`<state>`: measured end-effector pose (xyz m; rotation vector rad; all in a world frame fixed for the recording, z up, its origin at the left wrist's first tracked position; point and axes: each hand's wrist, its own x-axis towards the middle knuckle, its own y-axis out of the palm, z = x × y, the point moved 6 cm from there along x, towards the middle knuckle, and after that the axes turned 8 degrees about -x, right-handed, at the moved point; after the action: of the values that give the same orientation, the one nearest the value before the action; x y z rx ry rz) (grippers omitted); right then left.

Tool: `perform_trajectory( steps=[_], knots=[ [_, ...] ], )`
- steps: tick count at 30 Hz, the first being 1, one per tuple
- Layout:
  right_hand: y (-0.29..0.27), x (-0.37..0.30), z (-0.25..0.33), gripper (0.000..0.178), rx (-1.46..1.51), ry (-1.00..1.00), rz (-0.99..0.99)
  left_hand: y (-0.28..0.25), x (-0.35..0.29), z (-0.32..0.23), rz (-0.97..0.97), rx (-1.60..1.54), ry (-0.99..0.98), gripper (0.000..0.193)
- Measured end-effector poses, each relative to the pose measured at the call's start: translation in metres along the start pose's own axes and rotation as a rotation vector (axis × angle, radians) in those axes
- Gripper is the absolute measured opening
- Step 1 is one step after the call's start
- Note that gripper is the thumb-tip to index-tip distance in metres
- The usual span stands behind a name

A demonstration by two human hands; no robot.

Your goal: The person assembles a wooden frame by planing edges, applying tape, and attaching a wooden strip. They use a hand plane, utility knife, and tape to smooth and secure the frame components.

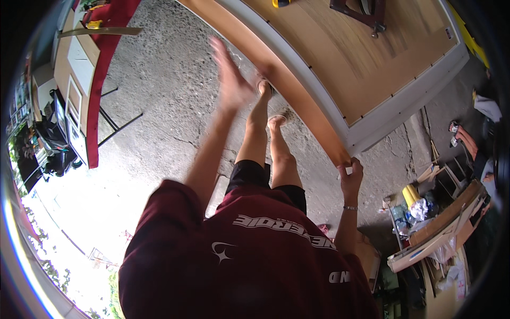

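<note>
A large framed panel [393, 101] lies at the upper right, with a white frame [382, 130] and brown backing. Small dark tabs run along the inside of the frame. A long orange-brown strip [284, 87] follows its near side, curved by the lens. At the strip's near end, my right hand [350, 175] is closed on the corner, thumb and fingers curled. Between them shows a small white patch I cannot make out. My left hand [231, 80] is raised beside the strip, fingers stretched out, blurred by motion, with nothing visible in it.
On the panel rests a dark reddish tool [366, 16] with a metal knob. At the left stands a red-edged table [103, 90] carrying boards and tools. Cardboard, scrap wood and bags crowd a rack [435, 228] at the right. Cracked concrete floor [164, 80] lies between.
</note>
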<state>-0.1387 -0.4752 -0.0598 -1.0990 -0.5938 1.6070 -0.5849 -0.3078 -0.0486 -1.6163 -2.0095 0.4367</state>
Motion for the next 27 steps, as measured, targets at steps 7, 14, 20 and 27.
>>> perform_trajectory(
  steps=[7,14,20,27],
  knots=[
    [0.004,0.004,0.009,0.046,0.095,0.142,0.062,0.069,-0.09,-0.076,0.125,-0.244,-0.287,0.145],
    [-0.083,0.024,0.061,0.025,-0.04,0.059,-0.415,-0.107,0.105,0.087,-0.039,0.103,-0.364,0.149],
    [-0.107,0.131,0.225,0.015,-0.004,-0.231,-0.437,-0.169,0.204,0.127,0.251,0.048,-0.419,0.099],
    [-0.059,0.301,0.392,0.039,0.054,-0.204,-0.443,-0.173,0.227,0.133,0.448,-0.18,-0.489,0.041]
  ],
)
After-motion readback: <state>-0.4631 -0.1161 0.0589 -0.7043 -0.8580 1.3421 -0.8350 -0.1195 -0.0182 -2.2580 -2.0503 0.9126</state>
